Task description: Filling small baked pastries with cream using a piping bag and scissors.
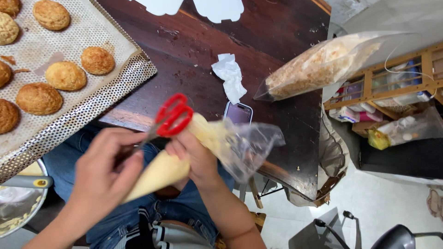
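Observation:
My right hand [196, 159] grips a clear piping bag [161, 173] filled with pale yellow cream, just above its thick middle. The bag's loose plastic top [247, 147] fans out to the right, and its narrow tip points down-left under my left hand [104, 175]. Red-handled scissors [173, 115] lie across the bag. Their handles stick up above my right fingers, and their metal blades run down-left into my left hand, whose fingers are closed around them. Both hands are over my lap in blue jeans, in front of the table edge.
A perforated baking tray [115, 85] with several round golden pastries [97, 60] sits on the dark wooden table [194, 41]. A crumpled tissue [229, 76], a phone [238, 113] and a clear bag of crumbs [318, 67] lie nearby. A metal bowl [18, 203] is lower left, a wooden shelf [392, 78] to the right.

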